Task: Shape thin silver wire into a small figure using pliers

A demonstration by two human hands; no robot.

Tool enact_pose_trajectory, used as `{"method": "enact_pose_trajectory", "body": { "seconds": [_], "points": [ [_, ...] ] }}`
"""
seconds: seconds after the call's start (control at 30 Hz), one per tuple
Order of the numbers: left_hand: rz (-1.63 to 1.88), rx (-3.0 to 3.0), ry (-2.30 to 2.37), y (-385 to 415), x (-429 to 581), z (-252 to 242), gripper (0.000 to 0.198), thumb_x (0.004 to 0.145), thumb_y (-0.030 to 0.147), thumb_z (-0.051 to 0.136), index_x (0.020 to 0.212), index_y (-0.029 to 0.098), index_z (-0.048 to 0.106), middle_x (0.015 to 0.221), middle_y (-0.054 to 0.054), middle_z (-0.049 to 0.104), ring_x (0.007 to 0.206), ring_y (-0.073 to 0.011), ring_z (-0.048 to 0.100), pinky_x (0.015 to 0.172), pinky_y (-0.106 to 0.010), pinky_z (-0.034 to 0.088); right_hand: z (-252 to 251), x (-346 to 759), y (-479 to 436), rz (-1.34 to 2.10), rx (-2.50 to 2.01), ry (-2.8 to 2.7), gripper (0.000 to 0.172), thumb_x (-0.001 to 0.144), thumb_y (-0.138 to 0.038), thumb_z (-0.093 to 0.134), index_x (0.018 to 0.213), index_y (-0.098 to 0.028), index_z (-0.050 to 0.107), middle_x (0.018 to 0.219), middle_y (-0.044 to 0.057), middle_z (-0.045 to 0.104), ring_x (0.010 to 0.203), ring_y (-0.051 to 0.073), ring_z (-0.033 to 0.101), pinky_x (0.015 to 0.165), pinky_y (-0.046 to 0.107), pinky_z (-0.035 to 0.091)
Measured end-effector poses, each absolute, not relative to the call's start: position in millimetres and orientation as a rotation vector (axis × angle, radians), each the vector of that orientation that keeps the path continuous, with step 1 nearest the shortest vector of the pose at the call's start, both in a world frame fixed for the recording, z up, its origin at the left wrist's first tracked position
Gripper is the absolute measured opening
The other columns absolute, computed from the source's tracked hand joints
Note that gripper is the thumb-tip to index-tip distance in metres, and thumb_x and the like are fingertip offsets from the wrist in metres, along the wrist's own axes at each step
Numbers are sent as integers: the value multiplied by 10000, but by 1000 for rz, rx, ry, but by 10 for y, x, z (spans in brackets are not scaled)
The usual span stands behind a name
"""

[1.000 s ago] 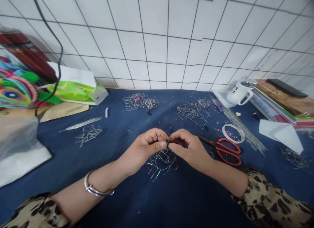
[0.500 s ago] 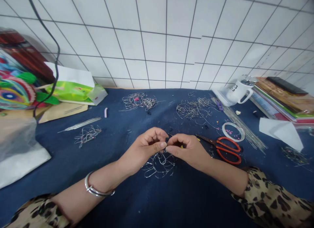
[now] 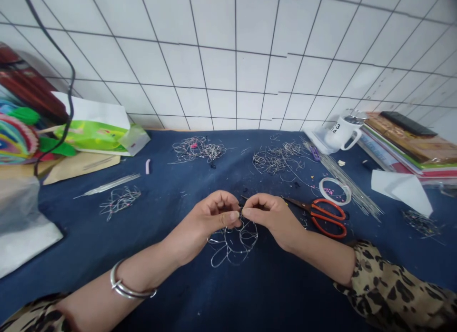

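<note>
My left hand [image 3: 214, 215] and my right hand [image 3: 269, 215] meet fingertip to fingertip over the dark blue cloth [image 3: 178, 284], both pinched on the top of a looped silver wire piece [image 3: 233, 241] that hangs below them. The wire forms several thin petal-like loops with tiny beads on it. A silver bangle [image 3: 126, 286] sits on my left wrist. Both sleeves are leopard print. Orange-handled scissors [image 3: 323, 217] lie just right of my right hand.
Tangles of wire lie at the back middle [image 3: 198, 148], back right [image 3: 278, 158] and left [image 3: 119, 201]. A tape ring [image 3: 334, 190], straight wire bundle [image 3: 352, 184], white mug [image 3: 339, 132], stacked books [image 3: 407, 141], white paper [image 3: 402, 189], green-white package [image 3: 96, 129] and plastic bag [image 3: 21, 217] surround them.
The wire piece has been turned and spread, so its loops now hang more open below my fingers. Both hands stay pinched together in about the same place; the view shifted slightly.
</note>
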State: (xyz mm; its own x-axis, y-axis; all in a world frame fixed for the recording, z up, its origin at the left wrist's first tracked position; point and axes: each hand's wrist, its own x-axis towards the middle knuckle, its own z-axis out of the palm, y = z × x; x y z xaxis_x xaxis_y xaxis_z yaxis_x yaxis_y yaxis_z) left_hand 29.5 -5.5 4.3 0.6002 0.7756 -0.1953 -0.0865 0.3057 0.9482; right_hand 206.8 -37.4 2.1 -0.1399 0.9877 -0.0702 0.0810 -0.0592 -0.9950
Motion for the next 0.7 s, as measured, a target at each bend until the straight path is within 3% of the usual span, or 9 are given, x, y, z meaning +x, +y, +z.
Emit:
{"method": "enact_pose_trajectory", "body": {
  "seconds": [0.13,0.5,0.7],
  "points": [
    [596,1051,745,-54,306,33,160,766,217,639,891,165,554,729,-6,562,657,-121,558,601,-235,429,37,2067,-372,1308,-1231,-1337,129,743,-313,601,725,-186,605,699,-26,548,662,97,473,633,240,395],
    [598,1083,758,-34,298,-5,195,754,196,655,910,161,545,718,4,588,635,-105,567,601,-220,415,-1,2043,-398,1347,-1263,-1341,150,750,-331,595,750,-181,589,703,-29,535,634,87,461,596,229,384],
    [629,1038,784,-35,291,-8,201,734,176,660,906,161,557,704,6,581,602,-99,545,588,-221,420,82,2097,-375,1099,-1334,-1660,154,811,-334,514,808,-200,589,744,-14,542,631,93,479,582,229,403]
  ]
}}
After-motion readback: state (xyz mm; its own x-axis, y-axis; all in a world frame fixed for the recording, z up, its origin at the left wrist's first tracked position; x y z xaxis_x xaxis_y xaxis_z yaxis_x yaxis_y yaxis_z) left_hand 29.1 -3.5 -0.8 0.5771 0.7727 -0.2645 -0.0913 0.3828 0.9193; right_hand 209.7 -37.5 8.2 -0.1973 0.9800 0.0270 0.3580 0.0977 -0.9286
